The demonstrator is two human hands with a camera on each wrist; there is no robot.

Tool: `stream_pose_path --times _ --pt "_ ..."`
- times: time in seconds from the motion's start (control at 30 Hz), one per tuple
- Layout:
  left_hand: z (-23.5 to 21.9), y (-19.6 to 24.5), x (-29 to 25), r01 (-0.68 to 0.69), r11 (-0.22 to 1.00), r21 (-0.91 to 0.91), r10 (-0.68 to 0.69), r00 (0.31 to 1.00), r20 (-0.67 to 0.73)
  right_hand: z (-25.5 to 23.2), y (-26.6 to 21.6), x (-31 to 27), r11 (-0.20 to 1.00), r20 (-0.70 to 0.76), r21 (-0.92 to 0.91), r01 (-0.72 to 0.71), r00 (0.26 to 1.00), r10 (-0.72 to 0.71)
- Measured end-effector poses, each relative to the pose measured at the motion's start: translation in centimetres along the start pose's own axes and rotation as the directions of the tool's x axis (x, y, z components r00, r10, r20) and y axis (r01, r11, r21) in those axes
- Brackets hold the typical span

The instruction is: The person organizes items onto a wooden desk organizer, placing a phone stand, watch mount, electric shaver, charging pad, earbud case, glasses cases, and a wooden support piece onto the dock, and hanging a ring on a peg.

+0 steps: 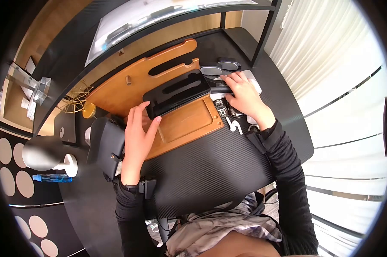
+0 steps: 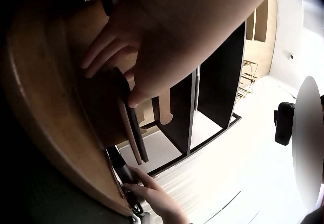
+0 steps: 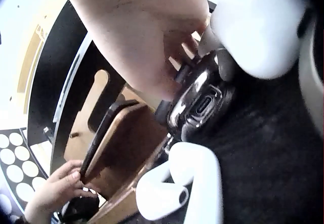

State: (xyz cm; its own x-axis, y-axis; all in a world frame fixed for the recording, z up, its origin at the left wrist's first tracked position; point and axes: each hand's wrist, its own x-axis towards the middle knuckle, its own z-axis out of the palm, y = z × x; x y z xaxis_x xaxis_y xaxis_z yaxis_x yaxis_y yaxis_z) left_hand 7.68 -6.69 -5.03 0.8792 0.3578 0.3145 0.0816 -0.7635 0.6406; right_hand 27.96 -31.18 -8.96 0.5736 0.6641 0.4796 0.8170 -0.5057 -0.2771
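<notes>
My left hand (image 1: 137, 130) spans the left end of a glossy black phone-like slab (image 1: 180, 92), thumb and fingers at its edges. The slab leans on a wooden desk organizer (image 1: 187, 122); in the left wrist view the dark slab (image 2: 139, 133) lies against a wooden panel (image 2: 129, 128). At the organizer's right end, my right hand (image 1: 247, 95) grips a black object (image 1: 219, 87) whose kind is partly hidden by the fingers. Close by lie a metal watch (image 1: 221, 108), white earbuds (image 1: 234, 125) and a glossy dark case with a charging port (image 3: 197, 102).
Behind stands a wooden back panel (image 1: 129, 68) with a peg. Two dark oval items (image 1: 211, 70) and a white box (image 1: 254, 81) sit near the right hand. A black bag (image 1: 107, 147) stands left, and a black shelf frame (image 1: 262, 38) rises at the back.
</notes>
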Motion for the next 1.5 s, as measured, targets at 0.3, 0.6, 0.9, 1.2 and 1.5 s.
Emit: stream_pose_path --times 0.3,0.6,0.9,1.2,1.5 --pt "-1.5 2.8 -0.9 0.288 0.938 0.192 -0.303 0.951 0.057 -0.8 0.4 0.7 0.932 -0.174 0.345 -0.111 0.968 0.179" --pt "1.3 2.4 -5.6 -0.317 0.895 0.313 0.155 0.880 0.450 -2.1 -0.9 4.0 0.567 -0.021 0.777 -0.275 0.888 0.459" --pt "1.5 1.4 -6.3 -0.310 0.879 0.363 0.149 0.901 0.408 -1.6 -3.7 4.7 0.733 -0.070 0.680 0.008 0.996 0.053" --pt "1.2 1.7 -6.8 -0.329 0.884 0.332 0.178 0.894 0.411 -4.9 -0.4 1.3 0.846 0.160 0.533 0.007 0.981 -0.110" --pt "1.1 1.8 -7.0 -0.290 0.900 0.327 0.153 0.910 0.385 -4.3 4.3 -1.8 0.941 0.317 0.295 -0.169 0.946 0.071"
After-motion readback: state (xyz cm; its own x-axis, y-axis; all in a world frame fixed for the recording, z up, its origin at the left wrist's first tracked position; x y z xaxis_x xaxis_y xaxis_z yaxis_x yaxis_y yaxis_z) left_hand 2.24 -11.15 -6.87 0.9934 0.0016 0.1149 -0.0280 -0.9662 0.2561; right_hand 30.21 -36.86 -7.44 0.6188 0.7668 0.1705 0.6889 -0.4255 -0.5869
